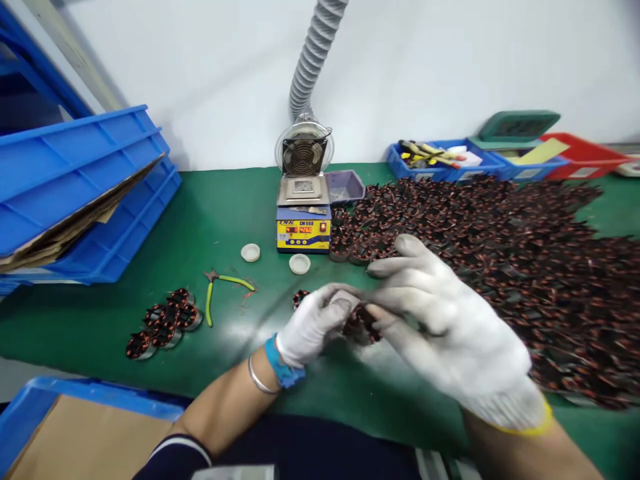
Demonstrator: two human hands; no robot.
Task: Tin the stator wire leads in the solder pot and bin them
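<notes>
In front of me, my left hand [315, 323], in a white glove with a blue wristband, is closed around a copper-wound motor stator [361, 325]. My right hand [435, 320], also gloved and somewhat blurred, has its thumb and forefinger pinched at the stator's upper right edge; whether they hold a wire lead there is too small to tell. The other right fingers are bent above it. Another stator [300, 298] stands just beyond my left hand. Green-handled cutters [220, 287] lie open on the left, beside a small group of stators [165, 323].
A yellow-and-blue solder pot [303, 227] stands at the back under a grey hose [317, 53]. Two small white dishes [299, 264] sit before it. Massed stators [500, 253] cover the right side. Blue crates [90, 193] lean at left; small bins [425, 170] line the back.
</notes>
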